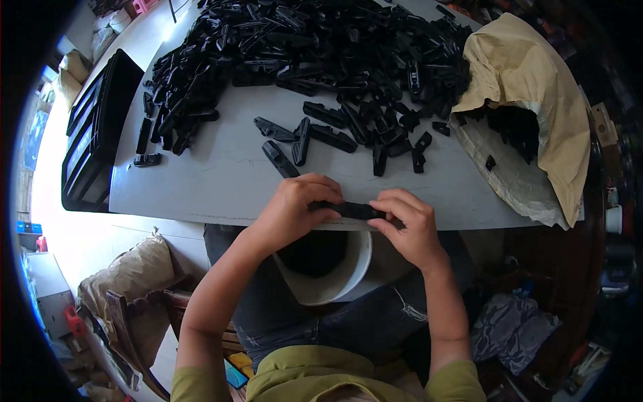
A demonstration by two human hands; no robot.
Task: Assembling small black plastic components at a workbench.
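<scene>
A long black plastic part [355, 210] is held level between my two hands, just over the table's near edge. My left hand [295, 206] is closed round its left end, fingers above and thumb below. At the other end my right hand [407, 224] pinches it between thumb and fingers. Fingers hide both ends of the part. A similar black part [280, 159] lies just beyond my left hand. Several more loose black parts [333, 137] are spread on the grey table [221, 177], in front of a large heap of them [301, 50].
An open paper sack [529, 67] with black pieces inside lies at the table's right. A black crate [100, 134] stands by the left edge. Below the near edge, a white bucket [358, 268] with dark contents sits between my legs. A wooden chair [124, 328] is at lower left.
</scene>
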